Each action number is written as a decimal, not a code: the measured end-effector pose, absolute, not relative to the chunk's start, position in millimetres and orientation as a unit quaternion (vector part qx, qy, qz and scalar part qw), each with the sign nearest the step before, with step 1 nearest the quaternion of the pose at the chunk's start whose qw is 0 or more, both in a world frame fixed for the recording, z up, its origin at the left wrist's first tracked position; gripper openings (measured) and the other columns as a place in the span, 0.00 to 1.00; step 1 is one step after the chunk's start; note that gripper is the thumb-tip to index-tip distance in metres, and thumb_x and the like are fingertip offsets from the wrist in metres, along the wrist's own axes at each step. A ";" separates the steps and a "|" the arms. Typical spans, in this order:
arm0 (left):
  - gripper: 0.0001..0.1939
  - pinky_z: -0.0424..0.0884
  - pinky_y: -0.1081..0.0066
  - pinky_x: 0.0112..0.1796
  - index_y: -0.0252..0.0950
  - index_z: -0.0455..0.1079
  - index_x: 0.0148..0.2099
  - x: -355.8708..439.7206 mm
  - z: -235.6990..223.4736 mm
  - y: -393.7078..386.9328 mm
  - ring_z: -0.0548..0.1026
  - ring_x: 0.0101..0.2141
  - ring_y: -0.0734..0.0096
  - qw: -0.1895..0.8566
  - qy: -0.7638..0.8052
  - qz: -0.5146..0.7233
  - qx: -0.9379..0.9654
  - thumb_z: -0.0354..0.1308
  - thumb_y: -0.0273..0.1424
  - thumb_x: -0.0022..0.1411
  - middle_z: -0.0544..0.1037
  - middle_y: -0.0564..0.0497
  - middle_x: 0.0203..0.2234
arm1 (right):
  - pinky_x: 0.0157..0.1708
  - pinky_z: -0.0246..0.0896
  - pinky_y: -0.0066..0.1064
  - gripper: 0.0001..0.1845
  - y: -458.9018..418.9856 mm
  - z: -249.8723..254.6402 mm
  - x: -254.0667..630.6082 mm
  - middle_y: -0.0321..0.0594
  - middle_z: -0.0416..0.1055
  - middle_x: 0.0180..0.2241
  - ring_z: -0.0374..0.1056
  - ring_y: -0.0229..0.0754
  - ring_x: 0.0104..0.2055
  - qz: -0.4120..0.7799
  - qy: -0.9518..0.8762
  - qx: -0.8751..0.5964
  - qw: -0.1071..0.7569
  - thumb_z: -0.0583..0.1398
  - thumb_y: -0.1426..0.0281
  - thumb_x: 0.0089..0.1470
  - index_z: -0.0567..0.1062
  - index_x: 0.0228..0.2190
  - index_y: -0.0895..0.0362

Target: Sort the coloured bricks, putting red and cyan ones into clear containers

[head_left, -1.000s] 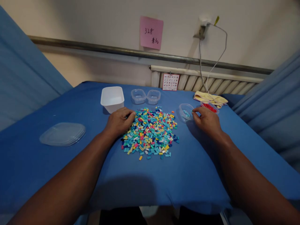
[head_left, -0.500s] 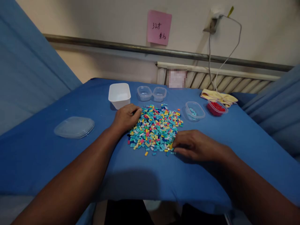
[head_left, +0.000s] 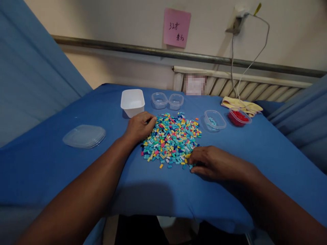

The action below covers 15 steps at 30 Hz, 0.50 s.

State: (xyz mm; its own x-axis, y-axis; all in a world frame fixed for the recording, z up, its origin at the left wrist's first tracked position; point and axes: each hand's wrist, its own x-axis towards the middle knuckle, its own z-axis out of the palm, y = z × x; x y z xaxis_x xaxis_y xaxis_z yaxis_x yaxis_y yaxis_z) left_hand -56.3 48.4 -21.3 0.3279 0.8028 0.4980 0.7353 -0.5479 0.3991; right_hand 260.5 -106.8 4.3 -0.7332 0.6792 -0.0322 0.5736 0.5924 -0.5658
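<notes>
A heap of tiny toy building bricks (head_left: 171,139) in turquoise, yellow, pink, white and dark blue is spread on the blue cloth. My left hand (head_left: 141,126) rests against the heap's left edge, fingers loosely bent and thumb apart, with no brick seen in it. At the lower right edge, my right hand (head_left: 212,162) has its fingertips down among the bricks. Its thumb and forefinger stand a little apart near a turquoise brick, and the other fingers curl beneath the hand, partly hidden.
Behind the heap stand a white tub (head_left: 133,103) and two clear containers (head_left: 159,101). To the right are a container with light-blue bricks (head_left: 215,121), a container of red bricks (head_left: 238,117) and a yellow cloth (head_left: 241,104). Stacked clear lids (head_left: 84,136) lie left.
My right hand has shifted slightly down, and its thumb and forefinger have parted a bit. My left hand keeps its place by the heap. The whole view has shifted slightly.
</notes>
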 end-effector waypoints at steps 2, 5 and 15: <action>0.19 0.73 0.64 0.44 0.38 0.81 0.40 -56.1 -20.9 48.0 0.81 0.40 0.60 0.052 0.476 0.333 0.812 0.53 0.42 0.73 0.85 0.46 0.39 | 0.43 0.64 0.34 0.06 -106.9 3.4 261.4 0.41 0.78 0.42 0.73 0.44 0.43 0.302 -0.879 -0.357 0.099 0.64 0.67 0.68 0.77 0.45 0.55; 0.20 0.74 0.64 0.44 0.38 0.81 0.40 -55.7 -20.3 47.4 0.81 0.41 0.60 0.055 0.478 0.332 0.811 0.52 0.43 0.73 0.85 0.46 0.38 | 0.40 0.63 0.32 0.03 -107.1 2.6 261.9 0.39 0.77 0.40 0.71 0.43 0.40 0.321 -0.869 -0.364 0.099 0.65 0.69 0.66 0.75 0.41 0.54; 0.20 0.73 0.64 0.43 0.38 0.82 0.41 -57.6 -20.0 49.2 0.81 0.40 0.60 0.063 0.473 0.328 0.815 0.53 0.44 0.72 0.84 0.46 0.38 | 0.43 0.64 0.32 0.05 -108.4 7.4 256.7 0.39 0.76 0.39 0.71 0.42 0.41 0.318 -0.879 -0.343 0.092 0.63 0.76 0.62 0.76 0.40 0.55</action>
State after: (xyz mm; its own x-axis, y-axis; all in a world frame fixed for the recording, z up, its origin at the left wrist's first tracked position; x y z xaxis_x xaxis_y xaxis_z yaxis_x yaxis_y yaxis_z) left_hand -57.6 49.2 -20.0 0.3368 0.8128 0.4753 0.7304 -0.5442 0.4129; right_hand 256.7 -108.4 7.4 -0.7476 0.6618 -0.0561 0.5447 0.5626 -0.6220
